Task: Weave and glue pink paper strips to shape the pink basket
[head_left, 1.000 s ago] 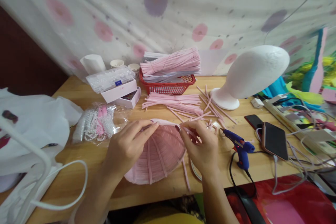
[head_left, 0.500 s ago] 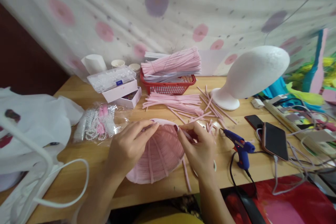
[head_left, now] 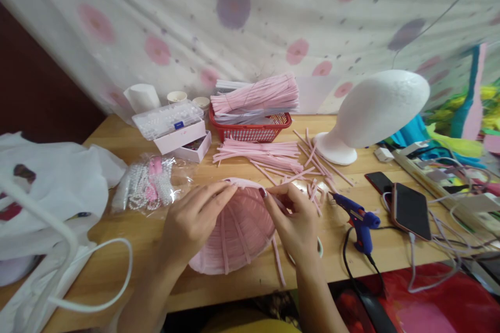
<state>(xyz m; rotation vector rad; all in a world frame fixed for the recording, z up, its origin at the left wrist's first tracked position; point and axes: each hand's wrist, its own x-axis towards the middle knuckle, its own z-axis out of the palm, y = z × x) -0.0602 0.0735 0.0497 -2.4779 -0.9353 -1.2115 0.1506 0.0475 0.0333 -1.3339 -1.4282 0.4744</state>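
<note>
A round pink bowl-shaped piece (head_left: 234,239), built up from thin pink strips with ribs across it, lies tilted on the wooden table before me. My left hand (head_left: 197,210) is closed on its far rim, fingertips pinching the edge. Opposite, my right hand (head_left: 295,213) pinches the rim's right part, thumb against the edge; a pink strip seems to run between its fingers, partly hidden. Another loose pink strip (head_left: 278,263) hangs beside the piece on the right. To the right of my right hand rests a blue glue gun (head_left: 356,218) with a black cord.
Behind stand a red basket (head_left: 250,131) of pink strips and a loose strip pile (head_left: 261,153). A white foam head (head_left: 378,112) stands back right, two phones (head_left: 410,210) and tangled cables near it. Left are bagged pearl strands (head_left: 150,182), a bead box (head_left: 170,118) and a white lamp arm (head_left: 42,213).
The view has shifted very slightly. Both hands keep their hold on the rim with hardly any movement.
</note>
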